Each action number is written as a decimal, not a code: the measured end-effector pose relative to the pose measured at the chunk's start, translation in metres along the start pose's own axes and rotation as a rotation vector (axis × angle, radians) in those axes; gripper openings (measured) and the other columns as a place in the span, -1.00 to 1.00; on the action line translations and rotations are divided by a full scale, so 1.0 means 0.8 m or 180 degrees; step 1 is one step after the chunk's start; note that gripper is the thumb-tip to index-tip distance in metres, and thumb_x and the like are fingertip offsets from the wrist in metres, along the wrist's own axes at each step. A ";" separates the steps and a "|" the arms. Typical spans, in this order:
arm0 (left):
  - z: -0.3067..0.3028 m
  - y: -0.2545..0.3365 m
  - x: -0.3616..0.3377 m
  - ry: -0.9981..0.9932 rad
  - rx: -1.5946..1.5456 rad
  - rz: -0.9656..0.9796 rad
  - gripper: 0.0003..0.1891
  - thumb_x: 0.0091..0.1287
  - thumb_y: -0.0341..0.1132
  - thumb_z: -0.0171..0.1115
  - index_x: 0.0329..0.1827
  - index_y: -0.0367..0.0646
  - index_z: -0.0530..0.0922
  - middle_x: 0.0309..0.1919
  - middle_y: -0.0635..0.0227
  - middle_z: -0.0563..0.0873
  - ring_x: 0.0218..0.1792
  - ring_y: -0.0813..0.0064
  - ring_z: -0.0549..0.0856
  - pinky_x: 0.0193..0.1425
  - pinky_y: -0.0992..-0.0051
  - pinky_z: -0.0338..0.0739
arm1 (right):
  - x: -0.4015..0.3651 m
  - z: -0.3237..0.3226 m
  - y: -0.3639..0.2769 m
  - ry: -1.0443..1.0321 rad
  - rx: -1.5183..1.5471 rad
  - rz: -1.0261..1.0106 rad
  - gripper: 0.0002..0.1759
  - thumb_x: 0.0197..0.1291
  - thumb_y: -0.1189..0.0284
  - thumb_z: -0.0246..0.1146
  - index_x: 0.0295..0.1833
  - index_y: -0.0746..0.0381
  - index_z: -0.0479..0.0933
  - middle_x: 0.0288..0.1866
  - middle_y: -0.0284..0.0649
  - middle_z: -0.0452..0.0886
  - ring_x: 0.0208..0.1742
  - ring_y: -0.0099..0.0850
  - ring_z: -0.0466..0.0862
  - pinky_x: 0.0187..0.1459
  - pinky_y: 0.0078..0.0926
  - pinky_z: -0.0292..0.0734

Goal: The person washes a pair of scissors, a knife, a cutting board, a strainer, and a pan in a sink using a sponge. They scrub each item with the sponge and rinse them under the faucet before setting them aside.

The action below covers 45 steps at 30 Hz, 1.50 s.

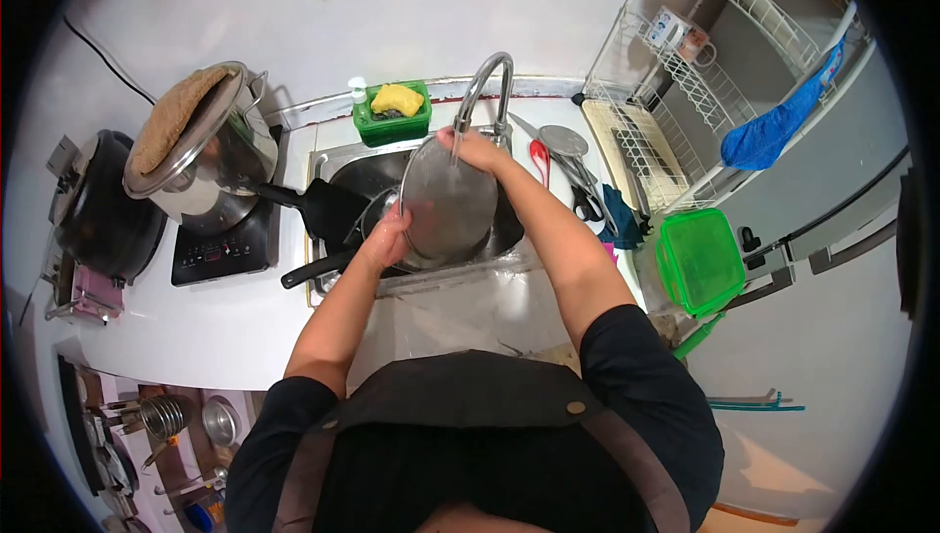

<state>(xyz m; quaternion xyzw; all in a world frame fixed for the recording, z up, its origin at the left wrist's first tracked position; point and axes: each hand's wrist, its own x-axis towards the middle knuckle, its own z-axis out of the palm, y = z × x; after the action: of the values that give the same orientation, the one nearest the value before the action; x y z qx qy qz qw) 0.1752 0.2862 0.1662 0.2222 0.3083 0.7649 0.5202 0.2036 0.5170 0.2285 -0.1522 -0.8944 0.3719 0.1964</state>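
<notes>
A round grey mesh strainer (pixel 448 202) is tilted up over the sink (pixel 392 283), held between both hands. My left hand (pixel 388 237) grips its lower left edge. At its upper rim, close under the curved metal faucet (pixel 504 83), is my right hand (pixel 474 149). Water seems to run from the spout onto the mesh. Beside the strainer, black pans (pixel 331 210) lie in and across the sink's left side, with handles pointing left. Part of the basin is hidden behind the strainer.
A green basket (pixel 370 130) with a yellow sponge (pixel 397 99) stands behind the sink. Left are a large steel pot (pixel 240 156) and an induction cooker (pixel 220 257). Utensils (pixel 585 176), a green-lidded container (pixel 700 261) and a white wire rack (pixel 676 156) are on the right.
</notes>
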 end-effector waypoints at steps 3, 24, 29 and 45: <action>0.016 0.005 -0.004 -0.0306 0.0452 -0.0153 -0.49 0.18 -0.43 0.10 0.20 -0.13 0.17 0.11 0.33 0.36 0.13 0.42 0.38 0.18 0.41 0.28 | -0.019 -0.017 -0.044 -0.1089 -0.0482 0.0123 -0.50 0.09 -0.03 0.09 -0.48 0.24 0.40 -0.48 -0.24 0.48 -0.40 -0.43 0.44 -0.30 -0.46 0.35; 0.022 0.030 0.041 0.0773 0.0760 -0.0173 -0.77 0.34 -0.36 -0.16 0.03 -0.08 0.34 -0.17 0.32 0.56 -0.16 0.45 0.57 -0.07 0.43 0.51 | -0.012 -0.024 -0.057 -0.0992 0.1330 0.0890 -0.77 0.05 0.56 -0.01 -0.19 0.29 0.51 -0.32 -0.22 0.59 -0.31 -0.49 0.58 -0.35 -0.56 0.47; -0.029 0.023 0.039 0.1798 0.0802 0.0381 -0.86 0.35 -0.22 -0.11 -0.23 0.04 0.43 -0.51 0.55 0.48 -0.56 0.68 0.40 -0.51 0.65 0.37 | -0.030 -0.050 -0.080 -0.1365 0.1166 0.0955 -0.78 0.07 0.57 0.00 -0.16 0.31 0.48 -0.28 -0.16 0.59 -0.33 -0.48 0.59 -0.35 -0.58 0.51; -0.103 0.037 0.025 0.2577 -0.0451 0.0050 -0.67 0.32 0.02 -0.09 -0.30 0.01 0.54 -0.81 0.66 0.19 -0.82 0.72 0.13 -0.75 0.67 0.14 | -0.022 -0.049 -0.064 -0.1503 0.1537 0.1053 -0.85 0.01 0.58 0.04 -0.29 0.32 0.49 -0.40 -0.20 0.57 -0.47 -0.51 0.57 -0.53 -0.64 0.44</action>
<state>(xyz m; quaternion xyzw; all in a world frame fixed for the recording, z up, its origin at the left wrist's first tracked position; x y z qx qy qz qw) 0.0937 0.2769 0.1288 -0.1308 0.4330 0.8138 0.3650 0.2308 0.4991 0.2868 -0.1540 -0.7649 0.6236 -0.0477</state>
